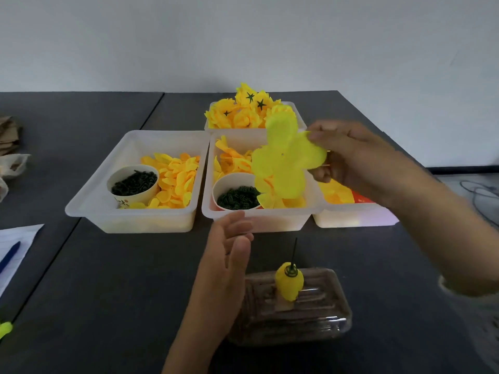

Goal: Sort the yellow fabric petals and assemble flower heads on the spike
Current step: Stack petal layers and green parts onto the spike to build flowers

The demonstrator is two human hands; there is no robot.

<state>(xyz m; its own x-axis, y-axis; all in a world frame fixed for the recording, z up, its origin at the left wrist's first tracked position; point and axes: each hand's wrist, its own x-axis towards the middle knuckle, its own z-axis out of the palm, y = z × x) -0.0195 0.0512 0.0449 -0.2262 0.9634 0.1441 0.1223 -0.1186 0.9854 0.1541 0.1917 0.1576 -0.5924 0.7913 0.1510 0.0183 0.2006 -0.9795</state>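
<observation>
Your dark bench (pixel 113 279) carries 4 translucent trays; the middle tray (pixel 259 218) holds loose yellow petals and a paper cup of small green pieces (pixel 237 197), and the far tray (pixel 213 125) is piled with finished flower heads (pixel 243 112). Nearer you sits a clear ribbed base (pixel 297 317) with the thin spike (pixel 294 249) standing upright, 1 closed yellow bud (pixel 289 283) already threaded low on it.

Your right hand (pixel 348 157) pinches a 4-lobed petal layer (pixel 283 160) by 1 lobe's edge, holding it up above the middle tray. Your left hand (pixel 229 255) is open, fingers straight, holding nothing, just left of the spike.

Judge the layer as very light, thin and floppy; it will likely sag and flutter. Take it close to the small centre hole, so the hole meets the spike tip squarely. The spike looks sharp; mind your fingertips.
</observation>
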